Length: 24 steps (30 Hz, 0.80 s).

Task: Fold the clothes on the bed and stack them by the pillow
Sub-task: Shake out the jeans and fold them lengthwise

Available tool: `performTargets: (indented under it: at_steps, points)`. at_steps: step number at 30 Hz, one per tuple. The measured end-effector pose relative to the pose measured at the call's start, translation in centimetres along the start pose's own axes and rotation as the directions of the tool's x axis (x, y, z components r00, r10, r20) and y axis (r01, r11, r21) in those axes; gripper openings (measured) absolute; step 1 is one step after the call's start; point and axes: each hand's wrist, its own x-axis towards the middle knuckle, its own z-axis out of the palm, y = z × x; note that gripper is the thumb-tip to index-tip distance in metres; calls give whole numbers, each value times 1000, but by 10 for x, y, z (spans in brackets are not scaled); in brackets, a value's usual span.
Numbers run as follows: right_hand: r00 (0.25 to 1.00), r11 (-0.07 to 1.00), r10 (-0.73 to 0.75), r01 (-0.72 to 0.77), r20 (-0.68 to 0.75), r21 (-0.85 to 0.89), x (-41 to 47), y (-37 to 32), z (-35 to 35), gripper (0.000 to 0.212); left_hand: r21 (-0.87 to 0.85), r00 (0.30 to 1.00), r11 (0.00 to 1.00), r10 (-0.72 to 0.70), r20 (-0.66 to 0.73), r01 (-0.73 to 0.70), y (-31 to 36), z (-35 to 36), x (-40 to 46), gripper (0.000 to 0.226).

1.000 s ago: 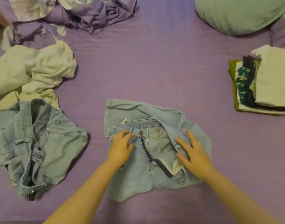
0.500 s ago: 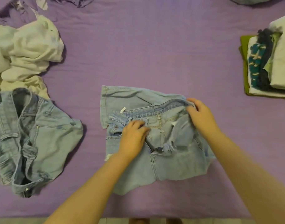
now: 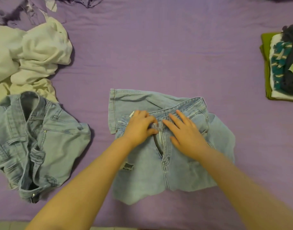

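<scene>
Light blue denim shorts [image 3: 184,171] lie spread on the purple bed sheet [image 3: 150,55], waistband away from me, fly open. My left hand [image 3: 140,126] pinches the left side of the waistband at the fly. Just right of the fly, my right hand [image 3: 185,133] lies flat on the denim with straight, spread fingers. A stack of folded clothes [image 3: 283,68] sits at the right edge. The pillow is out of view.
A second crumpled pair of denim shorts [image 3: 37,143] lies at the left. Behind it is a heap of white and cream garments [image 3: 29,55]. Purple and pale crumpled clothes [image 3: 22,10] fill the top left corner. The bed's near edge runs along the bottom.
My right hand let go of the right end of the waistband and moved in to the fly, laying flat. The waistband's right side now lies spread out. The view shifted slightly.
</scene>
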Motion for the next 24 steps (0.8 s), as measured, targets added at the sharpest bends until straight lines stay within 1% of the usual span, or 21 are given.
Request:
performTargets:
  at_steps: [2, 3, 4, 5, 7, 9, 11, 12, 14, 16, 17, 20, 21, 22, 23, 24]
  points:
    - [997, 997, 70, -69, -17, 36, 2, 1, 2, 61, -104, 983, 993, -68, -172, 51, 2, 0, 3, 26]
    - [995, 995, 94, -93, -27, 44, 1, 2, 4, 62, -132, 971, 986, -126, -204, 100, 4, 1, 4, 24]
    - [994, 994, 104, -102, -35, 40, -2, 2, 6, 62, -151, 964, 976, -183, -191, 156, 6, 4, 5, 23]
    - [994, 994, 105, -103, -45, 29, -4, 2, 8, 62, -152, 963, 968, -224, -149, 201, 8, 8, 5, 23]
    - [993, 995, 97, -97, -61, -1, -10, -1, 10, 65, -145, 964, 960, -252, -85, 238, 11, 19, 5, 25]
    - [992, 993, 99, -103, -80, -55, -16, -6, 13, 69, -206, 953, 942, -289, -87, 267, 14, 24, 2, 31]
    - [985, 990, 121, -129, -121, -63, -24, -12, 20, 67, -270, 942, 921, -319, -108, 281, 17, 27, -4, 37]
    - [982, 988, 131, -141, -140, -66, -28, -17, 25, 64, -294, 945, 920, -305, -118, 261, 17, 28, -9, 34]
    - [975, 984, 134, -152, -180, -93, -35, -25, 35, 56, -290, 969, 942, -210, -128, 166, 18, 30, -21, 24]
    - [972, 982, 134, -156, -193, -105, -40, -32, 47, 54, -220, 992, 973, -93, -81, 73, 16, 35, -31, 21]
    - [973, 980, 139, -162, -185, -113, -42, -34, 52, 57, -182, 997, 982, -65, -37, 57, 15, 38, -35, 25]
    - [978, 971, 171, -188, -122, -150, -43, -34, 63, 71, -49, 992, 998, -26, 122, 32, 13, 48, -44, 50]
    - [979, 969, 174, -189, -104, -161, -42, -32, 65, 75, -9, 988, 1000, -20, 154, 21, 14, 52, -47, 56]
    - [980, 968, 176, -189, -93, -167, -42, -30, 66, 78, -7, 987, 1000, -23, 161, 24, 15, 54, -50, 59]
    - [979, 967, 181, -194, -91, -165, -42, -29, 67, 80, -55, 990, 997, -43, 136, 51, 17, 56, -53, 58]
    - [977, 966, 190, -203, -92, -159, -43, -29, 67, 82, -133, 993, 987, -79, 90, 90, 20, 57, -55, 52]
